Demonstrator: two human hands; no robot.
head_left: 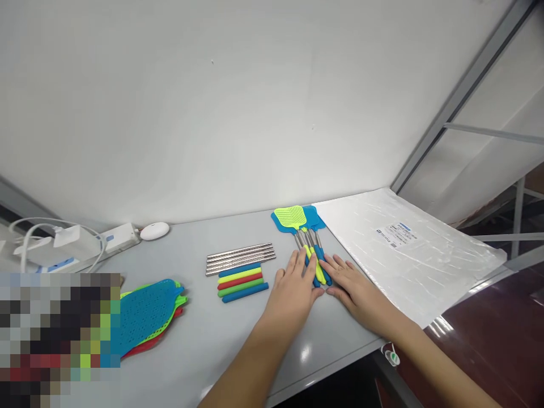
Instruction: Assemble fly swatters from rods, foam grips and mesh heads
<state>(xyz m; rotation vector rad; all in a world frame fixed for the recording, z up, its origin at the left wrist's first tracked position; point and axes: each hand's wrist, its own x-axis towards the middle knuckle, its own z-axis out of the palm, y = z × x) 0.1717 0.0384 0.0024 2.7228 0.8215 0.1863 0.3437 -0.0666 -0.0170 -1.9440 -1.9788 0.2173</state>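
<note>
Through the head camera I see swatters [306, 239] bunched on a grey table [191, 255]: perforated lime and blue heads, metal shafts, blue and yellow handles. My left hand [296, 279] and right hand [355, 285], loosely open, palms down, flank and touch the handles.

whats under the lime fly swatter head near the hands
Under the lime fly swatter head, a blue head peeks out at left and below; a second blue head shows at right. Anything wholly beneath is covered.
</note>
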